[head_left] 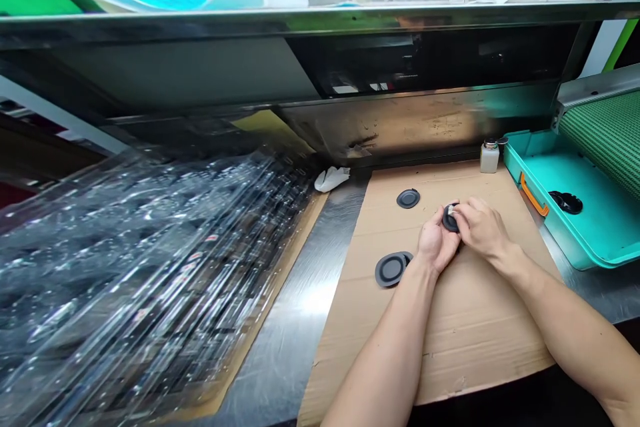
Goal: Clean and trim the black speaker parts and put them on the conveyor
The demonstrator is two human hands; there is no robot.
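Over the cardboard sheet [480, 327], my left hand [435, 243] is palm up, its fingers closed round a dark round disc [449, 221] with a raised rim. My right hand [481, 225] pinches a small white piece [451, 210] against the face of that disc; whether it is cloth or paper I cannot tell. To the left of my hands, a similar dark disc [408, 198] lies flat on the cardboard. Nearer to me, another dark disc [390, 269] overlaps one more, partly hidden beside my left forearm.
A teal tray [595, 240] with black parts [567, 201] stands at right, below a green conveyor belt [607, 127]. A small white bottle [489, 157] is at the cardboard's back edge. Stacked clear plastic trays [150, 267] fill the left; crumpled white tissue [332, 179] lies beside them.
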